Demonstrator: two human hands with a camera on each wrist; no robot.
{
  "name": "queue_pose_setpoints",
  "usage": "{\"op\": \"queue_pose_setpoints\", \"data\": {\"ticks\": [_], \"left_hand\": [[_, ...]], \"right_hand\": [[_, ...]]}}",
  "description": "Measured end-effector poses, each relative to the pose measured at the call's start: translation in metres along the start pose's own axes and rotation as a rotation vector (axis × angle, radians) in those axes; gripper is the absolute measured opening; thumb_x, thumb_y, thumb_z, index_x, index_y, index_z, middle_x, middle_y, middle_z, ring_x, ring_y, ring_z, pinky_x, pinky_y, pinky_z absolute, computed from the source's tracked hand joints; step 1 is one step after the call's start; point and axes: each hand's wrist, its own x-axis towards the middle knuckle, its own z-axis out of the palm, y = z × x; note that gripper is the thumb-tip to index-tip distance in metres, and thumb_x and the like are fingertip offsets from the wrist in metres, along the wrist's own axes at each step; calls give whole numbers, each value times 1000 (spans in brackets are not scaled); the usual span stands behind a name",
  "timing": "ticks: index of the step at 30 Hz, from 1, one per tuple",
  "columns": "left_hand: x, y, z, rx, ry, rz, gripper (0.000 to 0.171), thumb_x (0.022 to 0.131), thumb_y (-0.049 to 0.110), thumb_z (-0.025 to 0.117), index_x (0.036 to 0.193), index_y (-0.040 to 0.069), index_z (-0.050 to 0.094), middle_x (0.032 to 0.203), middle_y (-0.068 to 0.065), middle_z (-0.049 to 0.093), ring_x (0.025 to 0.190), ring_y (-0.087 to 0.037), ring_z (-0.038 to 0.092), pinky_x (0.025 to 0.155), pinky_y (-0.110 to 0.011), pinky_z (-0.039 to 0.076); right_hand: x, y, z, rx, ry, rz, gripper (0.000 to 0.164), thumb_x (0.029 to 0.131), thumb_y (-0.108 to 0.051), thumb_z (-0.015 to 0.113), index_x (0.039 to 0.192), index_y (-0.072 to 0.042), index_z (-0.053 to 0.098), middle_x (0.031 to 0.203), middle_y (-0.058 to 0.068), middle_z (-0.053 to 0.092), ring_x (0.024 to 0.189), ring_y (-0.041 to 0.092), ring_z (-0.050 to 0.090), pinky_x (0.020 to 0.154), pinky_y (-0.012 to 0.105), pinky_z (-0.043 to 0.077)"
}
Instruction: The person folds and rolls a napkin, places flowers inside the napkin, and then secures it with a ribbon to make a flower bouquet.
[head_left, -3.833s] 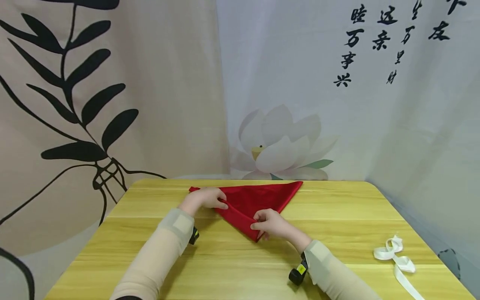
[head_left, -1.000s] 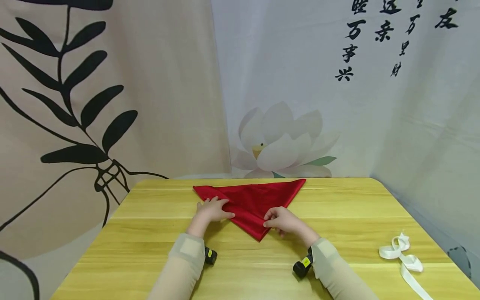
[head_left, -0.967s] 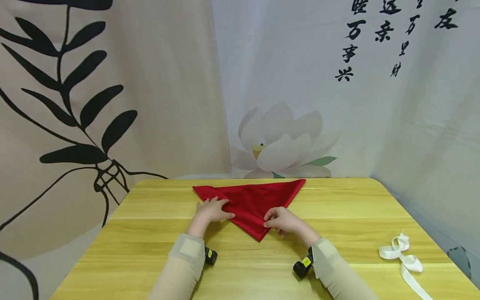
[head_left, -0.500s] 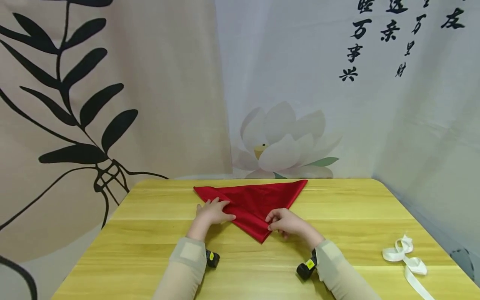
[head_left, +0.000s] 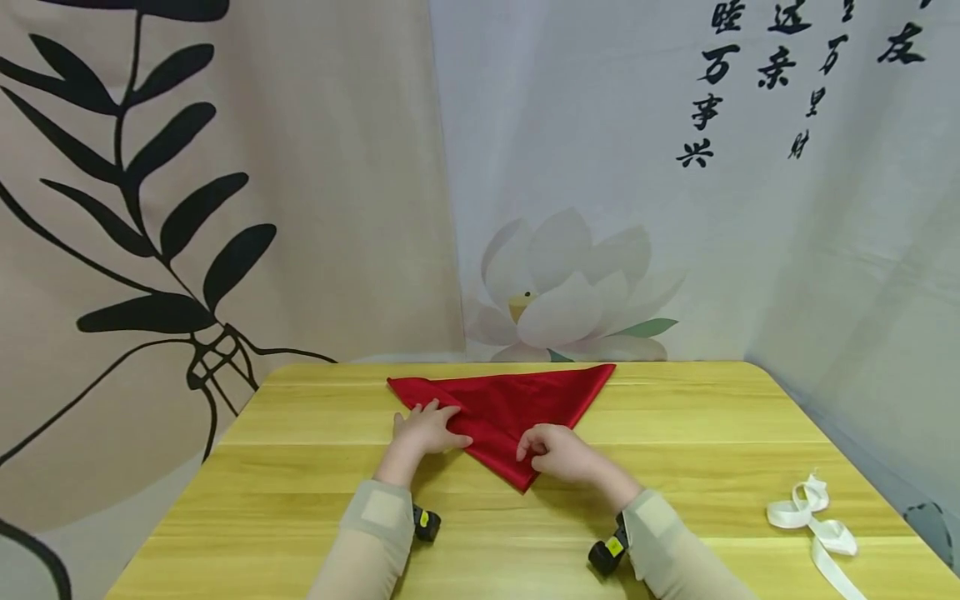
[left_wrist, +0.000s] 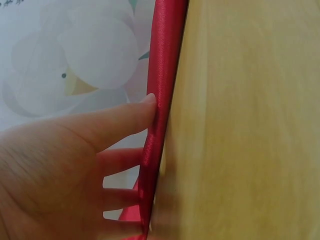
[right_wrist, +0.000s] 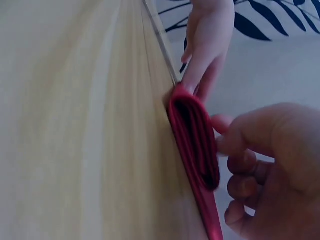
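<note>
A red satin cloth [head_left: 517, 400] lies near the table's far edge, roughly a triangle with one corner toward me. Its near left side is folded over into a band. My left hand [head_left: 426, 429] rests on that band with fingers spread; the left wrist view shows the thumb [left_wrist: 125, 122] against the red edge. My right hand [head_left: 562, 452] hovers at the near corner, fingers loosely curled. In the right wrist view, several folded layers [right_wrist: 195, 140] show end-on, with the right thumb and index finger [right_wrist: 250, 132] close beside them.
A looped white ribbon [head_left: 810, 517] lies at the right on the wooden table [head_left: 480, 550]. A printed curtain [head_left: 360, 183] hangs just behind the table's far edge. Each wrist carries a small black camera, such as the right one [head_left: 607, 554].
Earlier both hands held the folded edge; the left hand then came nearer and flattened onto the band. Since half a second ago my right hand has let go of the corner and shifted slightly left.
</note>
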Motion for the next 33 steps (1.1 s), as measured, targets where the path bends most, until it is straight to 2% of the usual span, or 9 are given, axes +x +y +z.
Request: {"op": "queue_pose_setpoints", "data": {"ticks": [5, 7, 18, 28, 33], "left_hand": [[-1, 1, 0, 1, 2, 4, 66, 84, 48, 69, 141, 17, 52, 149, -20, 36, 136, -49, 27, 104, -71, 10], [-1, 0, 1, 1, 4, 4, 67, 83, 49, 69, 140, 18, 53, 149, -19, 37, 136, -48, 27, 104, -71, 10], [-4, 1, 0, -12, -5, 6, 68, 83, 52, 69, 141, 21, 52, 151, -18, 35, 137, -48, 26, 102, -73, 10], [-6, 1, -4, -35, -8, -17, 68, 82, 51, 70, 141, 22, 52, 152, -16, 35, 138, -46, 26, 102, -73, 9], [-5, 0, -4, -32, -13, -24, 68, 82, 51, 70, 141, 23, 52, 152, -16, 34, 138, -46, 25, 102, -73, 8]], "right_hand": [[0, -10, 5, 68, -70, -26, 7, 86, -4, 67, 84, -11, 67, 68, -8, 58, 66, 5, 48, 63, 24, 42], [-1, -10, 7, 75, -92, -19, 6, 87, -8, 70, 84, -11, 67, 66, -9, 58, 64, 4, 48, 63, 24, 42], [-1, 1, 9, 28, -90, 5, 16, 81, -15, 78, 75, -17, 63, 58, -12, 47, 60, 1, 42, 61, 22, 38], [-2, -1, 8, 46, -128, 44, 18, 77, -17, 81, 74, -17, 63, 59, -12, 46, 61, 3, 43, 60, 23, 37], [-1, -1, 9, 43, -136, 46, 25, 72, -23, 85, 73, -15, 61, 60, -9, 44, 63, 5, 43, 59, 23, 37]]}}
